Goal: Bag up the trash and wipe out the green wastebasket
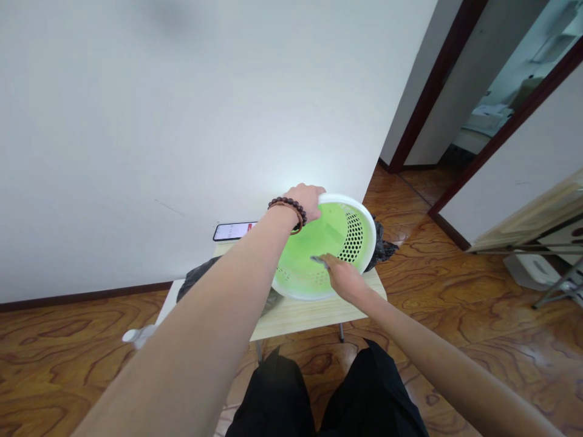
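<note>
A round plastic basin (372, 238), green inside with a white rim and rows of drain holes, is tilted towards me over a small table (300, 315). My left hand (310, 200), with beaded bracelets at the wrist, is closed on its far rim. Inside the basin's opening, my right hand (345, 280) pinches a small grey, flat piece (319, 261), perhaps a folded cloth; its kind is unclear. Whether that piece touches the basin wall cannot be made out. My left forearm hides part of the tabletop.
A phone (233, 230) with a lit screen lies by the wall, left of the basin. Black plastic bags (381, 247) (197, 277) show on both sides. A white-capped bottle (133, 335) is at lower left. My knees are close to the table's front edge; a doorway opens at right.
</note>
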`<state>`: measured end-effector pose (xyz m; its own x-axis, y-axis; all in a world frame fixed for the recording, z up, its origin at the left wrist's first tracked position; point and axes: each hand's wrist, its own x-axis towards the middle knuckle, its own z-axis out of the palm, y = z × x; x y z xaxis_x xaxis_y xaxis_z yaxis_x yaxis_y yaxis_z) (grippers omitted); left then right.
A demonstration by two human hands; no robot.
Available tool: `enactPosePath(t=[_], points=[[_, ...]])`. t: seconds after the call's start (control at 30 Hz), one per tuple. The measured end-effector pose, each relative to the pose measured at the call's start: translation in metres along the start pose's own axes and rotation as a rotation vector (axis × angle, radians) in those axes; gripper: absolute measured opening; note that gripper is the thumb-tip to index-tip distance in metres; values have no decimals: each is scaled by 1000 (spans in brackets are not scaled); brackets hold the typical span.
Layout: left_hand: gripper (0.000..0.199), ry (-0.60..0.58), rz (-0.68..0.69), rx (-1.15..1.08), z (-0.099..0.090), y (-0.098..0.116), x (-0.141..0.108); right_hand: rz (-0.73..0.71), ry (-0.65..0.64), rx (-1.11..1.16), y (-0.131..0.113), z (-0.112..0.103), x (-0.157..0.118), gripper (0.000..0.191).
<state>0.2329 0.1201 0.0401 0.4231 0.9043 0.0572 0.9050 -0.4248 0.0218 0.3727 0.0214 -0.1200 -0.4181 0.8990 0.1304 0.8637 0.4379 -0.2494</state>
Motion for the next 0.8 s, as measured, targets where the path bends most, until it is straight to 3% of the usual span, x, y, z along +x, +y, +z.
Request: enactPosePath(t=[0.13,0.27,0.4,0.8], points=[[43,-25,-32,22,0,0,0,-61,-32,-95,12,16,44,47],[44,-43,-31,6,1,-3,2,-79,-129,-105,24,39,46,41],[45,-35,-40,-19,2,-4,3,-91,-172,-102,18,43,22,45],[47,-21,-87,-56,1,-1,0,-210,-134,27,-21,18,-74,54]])
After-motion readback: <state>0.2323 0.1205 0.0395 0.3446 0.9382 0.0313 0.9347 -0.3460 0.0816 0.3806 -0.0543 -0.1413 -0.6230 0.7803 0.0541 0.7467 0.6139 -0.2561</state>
